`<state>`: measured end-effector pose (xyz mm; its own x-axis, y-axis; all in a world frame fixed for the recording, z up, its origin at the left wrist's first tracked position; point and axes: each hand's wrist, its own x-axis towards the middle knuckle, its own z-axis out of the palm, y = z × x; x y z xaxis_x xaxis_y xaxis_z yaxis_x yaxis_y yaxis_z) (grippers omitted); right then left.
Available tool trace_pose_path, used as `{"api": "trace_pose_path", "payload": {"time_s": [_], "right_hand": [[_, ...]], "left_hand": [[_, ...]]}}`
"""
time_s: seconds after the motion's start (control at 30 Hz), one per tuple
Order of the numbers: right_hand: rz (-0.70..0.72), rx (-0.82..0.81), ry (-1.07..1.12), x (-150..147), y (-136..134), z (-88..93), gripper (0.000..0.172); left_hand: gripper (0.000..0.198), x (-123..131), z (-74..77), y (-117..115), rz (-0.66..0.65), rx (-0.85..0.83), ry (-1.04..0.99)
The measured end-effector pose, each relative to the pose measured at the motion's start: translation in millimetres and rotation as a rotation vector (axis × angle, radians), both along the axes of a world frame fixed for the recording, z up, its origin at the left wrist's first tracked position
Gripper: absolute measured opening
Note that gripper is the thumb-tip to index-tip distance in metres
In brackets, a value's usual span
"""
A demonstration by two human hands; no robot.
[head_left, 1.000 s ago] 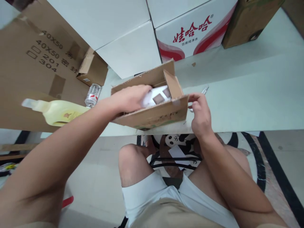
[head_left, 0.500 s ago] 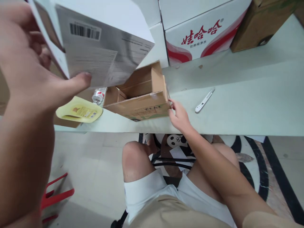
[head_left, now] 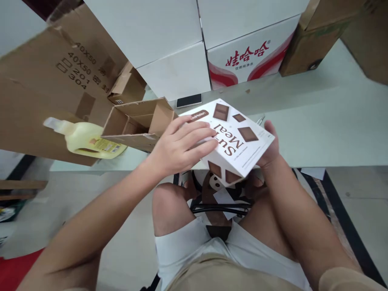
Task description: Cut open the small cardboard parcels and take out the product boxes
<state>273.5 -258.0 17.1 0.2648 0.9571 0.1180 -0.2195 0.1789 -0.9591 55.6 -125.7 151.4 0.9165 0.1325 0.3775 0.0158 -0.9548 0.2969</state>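
White box [head_left: 233, 139]: It was in the middle, between the two hands, with the left one over its left part and the right one at its right end. It was tipped, and its near corner poked out past the table edge. I could not tell if its bottom touched the table. Brown squares were printed on it, and the word "Meal" was upside down.

Left hand [head_left: 186, 143]: It lay on the box with its fingers stretched out over the face. Its thumb was hidden, so I could not tell if it was squeezing.

Right hand [head_left: 269, 147]: It was gripping the far end of the box, at the edge. Most of its fingers were hidden behind.

Brown carton [head_left: 130, 141]: It stood with its top open, just beside the left hand.

Yellow bottle [head_left: 91, 139]: It was left of the carton, with its cap on.

Phone [head_left: 189, 100]: It lay flat behind the white box, near the wall of white cartons [head_left: 177, 72].

Silver thing [head_left: 260, 119]: Only a thin tip peeked out behind the box, near the right hand.

Table [head_left: 318, 125]: It was pale green and held all these boxes.
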Motion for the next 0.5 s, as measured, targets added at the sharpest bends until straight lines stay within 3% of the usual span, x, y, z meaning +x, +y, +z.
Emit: {"api": "trace_pose_path", "payload": {"time_s": [0.13, 0.27, 0.37, 0.43, 0.5], "right_hand": [[0.197, -0.223, 0.275, 22.8, -25.3, -6.7, 0.088], [0.100, -0.314, 0.334, 26.6, -20.1, -15.3, 0.088], [-0.082, -0.247, 0.309, 22.5, -2.7, -17.4, 0.084], [-0.200, -0.217, 0.262, 19.8, 11.3, -19.7, 0.086], [-0.290, -0.183, 0.210, 18.4, 25.7, -23.3, 0.085]], "left_hand": [[0.014, 24.8, -50.8, 17.5, 0.048, -0.108, 0.010], [0.043, 37.2, -94.7, 41.3, 0.273, -0.261, -0.207], [0.057, 44.0, -118.1, 46.6, 0.433, -0.764, -0.247], [0.061, 47.7, -128.4, 45.6, 0.435, -1.127, -0.151], [0.066, 52.4, -136.0, 45.3, 0.384, -1.311, -0.062]]}}
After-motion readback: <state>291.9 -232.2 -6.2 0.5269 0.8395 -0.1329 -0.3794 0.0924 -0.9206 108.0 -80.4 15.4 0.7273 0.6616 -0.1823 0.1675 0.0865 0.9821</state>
